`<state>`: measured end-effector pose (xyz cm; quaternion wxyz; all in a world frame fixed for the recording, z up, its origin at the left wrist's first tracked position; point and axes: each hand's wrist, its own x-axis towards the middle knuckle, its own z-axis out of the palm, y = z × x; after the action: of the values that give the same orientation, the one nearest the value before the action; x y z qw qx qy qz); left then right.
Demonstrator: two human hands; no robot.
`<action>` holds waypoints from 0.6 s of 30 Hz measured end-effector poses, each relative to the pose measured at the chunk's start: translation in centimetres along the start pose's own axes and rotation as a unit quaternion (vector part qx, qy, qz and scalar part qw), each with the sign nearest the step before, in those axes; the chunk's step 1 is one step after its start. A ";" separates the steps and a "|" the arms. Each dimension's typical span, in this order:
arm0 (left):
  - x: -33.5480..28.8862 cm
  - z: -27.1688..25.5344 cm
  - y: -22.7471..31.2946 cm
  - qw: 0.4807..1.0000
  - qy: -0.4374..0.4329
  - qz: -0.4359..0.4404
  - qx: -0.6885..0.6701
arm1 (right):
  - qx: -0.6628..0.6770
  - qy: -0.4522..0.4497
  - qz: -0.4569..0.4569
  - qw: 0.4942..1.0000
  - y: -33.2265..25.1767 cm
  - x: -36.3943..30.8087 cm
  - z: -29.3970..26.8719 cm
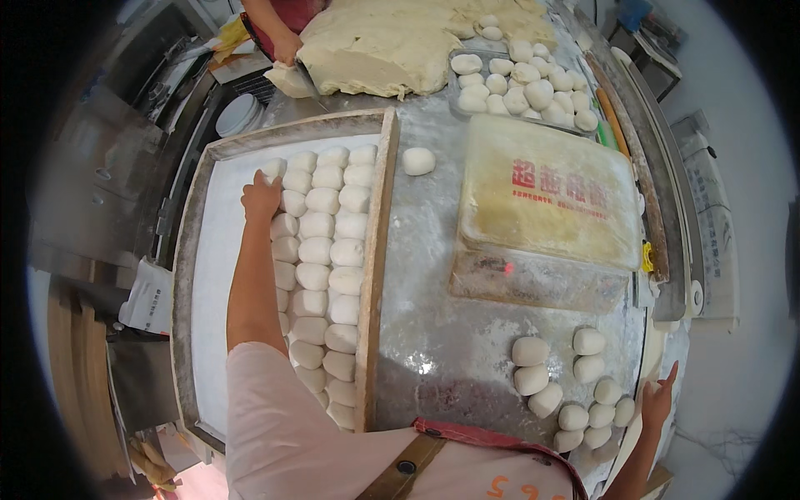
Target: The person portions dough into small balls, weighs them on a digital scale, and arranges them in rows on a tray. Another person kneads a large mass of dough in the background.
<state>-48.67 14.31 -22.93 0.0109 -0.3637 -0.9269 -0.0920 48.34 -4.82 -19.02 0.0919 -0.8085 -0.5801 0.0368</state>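
Note:
My left hand [262, 198] reaches into a wooden tray [389, 158] lined with white cloth. Its fingers are closed on a white dough ball [274, 168] at the far end of the leftmost row. Beside it, several rounded dough balls [319, 225] sit in close rows along the tray's right side; my forearm hides part of that row. At the table's right edge, my right hand [658, 398] is apart from the dough, index finger stretched out and nothing visible in it. Nearest to that hand is a loose group of dough balls [600, 414] on the metal table.
A lidded plastic box [542, 200] with red print stands right of centre. Behind it, a clear tub [457, 98] holds several dough balls. One dough ball [418, 162] lies beside the tray. Across the table, another person's hand [287, 47] holds a blade [307, 80] at a large dough mass [375, 50].

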 end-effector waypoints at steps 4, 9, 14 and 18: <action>-0.1 1.2 0.0 1.000 -0.006 0.020 -0.004 | 0.006 -0.028 0.075 0.997 -0.5 0.8 -0.1; 1.0 1.0 -1.5 0.993 0.088 0.076 0.007 | 0.024 0.033 0.008 0.999 0.5 0.4 1.5; -2.6 -3.5 3.9 0.958 0.144 0.232 -0.084 | -0.027 0.019 0.041 0.999 1.8 -1.8 0.6; -7.7 -9.1 8.9 0.903 0.142 0.362 -0.183 | -0.021 0.012 0.066 0.998 2.0 -3.7 -0.9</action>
<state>-37.40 13.95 -13.23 0.1083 -0.6525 -0.6871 -0.3006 49.15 -9.08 -18.75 0.0786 -0.8471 -0.5252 0.0209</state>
